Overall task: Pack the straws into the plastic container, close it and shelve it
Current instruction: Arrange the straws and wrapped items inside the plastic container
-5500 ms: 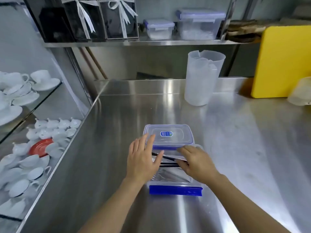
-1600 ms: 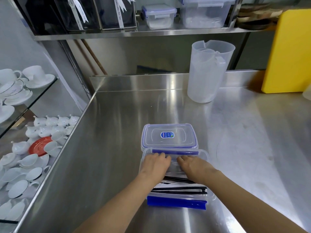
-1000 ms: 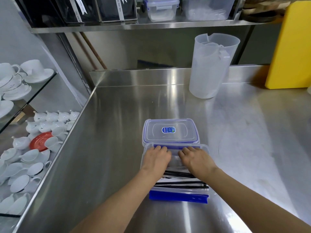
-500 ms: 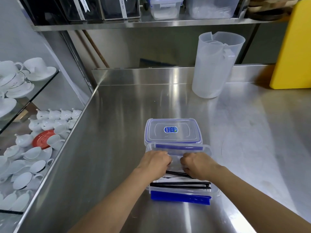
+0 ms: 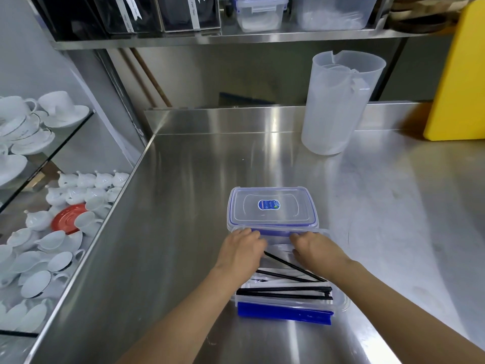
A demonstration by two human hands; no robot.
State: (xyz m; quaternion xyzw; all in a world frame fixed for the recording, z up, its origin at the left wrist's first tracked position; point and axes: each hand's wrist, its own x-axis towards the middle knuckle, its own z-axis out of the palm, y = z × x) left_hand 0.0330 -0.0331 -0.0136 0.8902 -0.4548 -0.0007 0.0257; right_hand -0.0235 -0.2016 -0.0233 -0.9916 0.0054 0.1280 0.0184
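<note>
Both hands curled tighter than half second ago. Left hand point(image 5: 242, 252) and right hand point(image 5: 316, 249) pinch black straw point(image 5: 294, 265) inside open plastic container point(image 5: 338, 307), near worktop's front edge. Lid point(image 5: 271, 207) lies behind, off. Packing unfinished; closing, shelving pending.

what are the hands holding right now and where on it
Both the left hand and right hand rest inside the open plastic container at its far end, over the straws. Fingers are hidden, so any grip cannot be told.
</note>
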